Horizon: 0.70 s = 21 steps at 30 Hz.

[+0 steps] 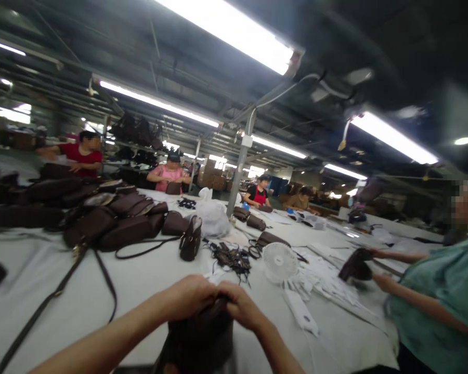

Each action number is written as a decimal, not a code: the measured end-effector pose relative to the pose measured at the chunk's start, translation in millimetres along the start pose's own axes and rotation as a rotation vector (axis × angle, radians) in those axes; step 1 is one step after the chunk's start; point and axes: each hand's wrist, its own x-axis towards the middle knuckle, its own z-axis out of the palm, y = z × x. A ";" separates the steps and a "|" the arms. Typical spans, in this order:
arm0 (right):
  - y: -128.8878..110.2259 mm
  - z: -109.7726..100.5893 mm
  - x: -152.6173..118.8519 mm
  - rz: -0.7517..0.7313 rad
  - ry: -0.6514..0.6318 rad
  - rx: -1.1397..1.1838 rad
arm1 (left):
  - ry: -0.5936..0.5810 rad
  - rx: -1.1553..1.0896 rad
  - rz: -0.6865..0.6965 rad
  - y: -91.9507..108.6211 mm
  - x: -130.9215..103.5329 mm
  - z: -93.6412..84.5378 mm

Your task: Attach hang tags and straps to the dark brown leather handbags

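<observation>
Both hands meet at the top of a dark brown handbag [203,335] low in the middle of the head view. My left hand [193,293] grips its upper edge from the left, fingers curled. Close beside it, my right hand [237,304] pinches the same edge from the right. The bag's lower part runs out of the picture, and blur hides its details. Just beyond my hands lies a heap of dark straps [232,257]. A small brown bag [191,239] stands upright a little to the left of that heap.
Brown bags [89,226] are piled at the left of the white table [140,311], a long strap trailing forward. A white fan [281,262] stands right of centre near white paper pieces [327,275]. A metal post [239,171] rises behind. At right, a co-worker [437,291] holds a dark bag.
</observation>
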 end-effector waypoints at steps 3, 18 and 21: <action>2.7 -2.0 4.4 -0.017 -0.025 0.074 | 0.004 -0.005 -0.084 -2.9 0.3 -3.5; -24.2 4.6 16.1 -0.079 -0.007 -0.236 | 0.175 -0.728 -0.319 -18.4 -24.8 -1.6; -32.1 0.6 17.8 -0.091 0.002 -0.364 | 0.234 -0.836 -0.339 -17.4 -50.3 -5.6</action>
